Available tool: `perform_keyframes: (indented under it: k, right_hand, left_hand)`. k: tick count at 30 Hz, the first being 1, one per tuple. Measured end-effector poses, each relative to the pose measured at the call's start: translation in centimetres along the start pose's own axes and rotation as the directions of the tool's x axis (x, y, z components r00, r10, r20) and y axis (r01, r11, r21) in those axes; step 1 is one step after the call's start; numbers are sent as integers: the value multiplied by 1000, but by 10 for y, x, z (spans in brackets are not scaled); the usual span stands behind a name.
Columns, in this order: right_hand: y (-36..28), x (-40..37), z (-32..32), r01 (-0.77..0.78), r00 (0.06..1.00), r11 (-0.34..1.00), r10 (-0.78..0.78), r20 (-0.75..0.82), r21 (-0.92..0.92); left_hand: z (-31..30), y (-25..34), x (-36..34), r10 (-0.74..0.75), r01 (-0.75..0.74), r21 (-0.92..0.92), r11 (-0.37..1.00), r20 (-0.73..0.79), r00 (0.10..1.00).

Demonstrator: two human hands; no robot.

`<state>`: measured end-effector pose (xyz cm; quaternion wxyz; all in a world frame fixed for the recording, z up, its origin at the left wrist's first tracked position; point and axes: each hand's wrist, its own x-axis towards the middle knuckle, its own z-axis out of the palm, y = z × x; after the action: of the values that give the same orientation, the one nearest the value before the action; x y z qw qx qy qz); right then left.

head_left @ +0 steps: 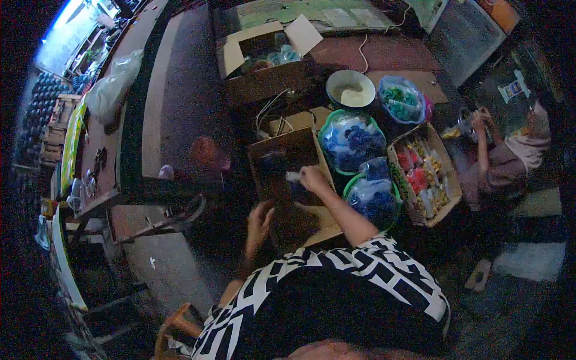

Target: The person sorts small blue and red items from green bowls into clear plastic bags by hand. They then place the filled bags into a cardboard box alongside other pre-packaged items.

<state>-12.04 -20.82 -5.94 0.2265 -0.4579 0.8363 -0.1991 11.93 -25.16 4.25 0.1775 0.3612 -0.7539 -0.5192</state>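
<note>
An open cardboard box [324,157] stands in front of me, its inside mostly dark. Over it, my right hand [314,180] is closed on a small whitish piece [293,176], too blurred to name exactly. My left hand [259,221] is at the box's near left side, fingers loosely bent and apart, with nothing visible in it. Beside the box on the right are two green basins, the far one [324,126] and the near one [398,210], both holding blue items in clear plastic bags [354,144].
Right of the basins is a carton [455,161] of red and yellow packets. Behind stand a white bowl [336,81], a blue basket [420,114] of green items and another open carton [264,81]. Another person's hands [481,117] work at right. A table [159,120] runs along the left.
</note>
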Motion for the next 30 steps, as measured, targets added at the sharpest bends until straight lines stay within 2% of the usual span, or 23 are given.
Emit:
perform_keyframes:
  k: [2, 3, 5, 6, 9, 11, 13, 14, 15, 16, 17, 18, 19, 20, 21, 22, 24, 25, 26, 27, 28, 29, 30]
  right_hand:
    - [-24, -37, -28, 86, 996, 953, -74, -54, 290]
    - [-32, -51, -36, 91, 996, 953, -80, -49, 288]
    - [-43, -74, -49, 87, 996, 857, -58, -73, 508]
    - [-45, -79, -52, 86, 996, 858, -54, -77, 506]
    - [-43, -93, -64, 125, 992, 910, -123, -32, 395]
    - [-35, -103, -76, 72, 972, 911, -156, 178, 406]
    - [-39, -120, -114, 27, 979, 920, -104, 177, 391]
    - [-37, -125, -127, 66, 983, 926, -123, 133, 373]
    - [-31, -129, -136, 105, 985, 930, -146, 91, 353]
    - [-23, -133, -142, 102, 986, 930, -142, 88, 352]
    - [-16, -137, -148, 250, 965, 947, -228, -127, 202]
    - [-6, -141, -154, 360, 886, 933, -335, -320, 19]
    - [4, -142, -159, 358, 886, 934, -333, -323, 20]
    - [16, -143, -164, 341, 923, 912, -279, -264, 228]
    - [21, -147, -174, 300, 952, 854, -237, -195, 425]
    - [26, -155, -183, 166, 986, 810, -147, -78, 563]
    - [33, -172, -207, 139, 990, 827, -106, -93, 545]
    - [39, -178, -215, 113, 992, 840, -64, -109, 531]
    - [61, -175, -205, 246, 965, 809, -151, -216, 533]
    - [67, -179, -211, 252, 963, 810, -157, -218, 530]
    - [72, -183, -216, 237, 959, 780, -91, -269, 579]
    - [78, -187, -223, 224, 949, 746, -20, -316, 628]
    - [72, -199, -245, 159, 960, 746, 36, -277, 647]
  left_hand:
    - [12, 7, 10, 174, -172, 98, 980, -8, 985]
    - [20, 13, 14, 171, -169, 98, 981, -15, 985]
    - [32, 23, 22, 394, -352, 293, 889, -99, 914]
    - [34, 26, 25, 398, -357, 290, 888, -95, 913]
    - [43, 37, 33, 320, -322, 118, 940, 34, 947]
    - [44, 45, 35, 302, -326, 106, 939, 200, 932]
    - [58, 64, 32, 263, -285, 63, 957, 237, 935]
    - [68, 73, 31, 78, -28, -261, 965, 185, 980]
    - [76, 82, 29, -123, 214, -556, 803, 198, 973]
    - [80, 92, 29, -119, 214, -556, 803, 202, 972]
    - [82, 103, 30, -174, 317, -680, 661, 272, 947]
    - [85, 110, 31, -211, 406, -771, 490, 347, 914]
    - [89, 111, 33, -210, 407, -769, 493, 349, 913]
    - [95, 110, 37, 158, -36, -507, 861, 200, 967]
    - [100, 118, 38, 534, -525, -104, 845, 214, 818]
    - [109, 128, 37, 536, -527, -106, 843, 215, 816]
    - [127, 153, 35, 447, -395, -288, 872, 145, 883]
    - [134, 164, 35, 453, -402, -289, 869, 136, 881]
    - [142, 174, 35, 373, -306, -298, 904, 200, 906]
    - [150, 184, 33, 289, -206, -299, 932, 267, 920]
    - [160, 194, 28, 275, -140, -402, 905, 300, 913]
    - [173, 190, 31, 280, -145, -402, 904, 300, 912]
    - [189, 179, 37, 236, -68, -432, 899, 349, 907]
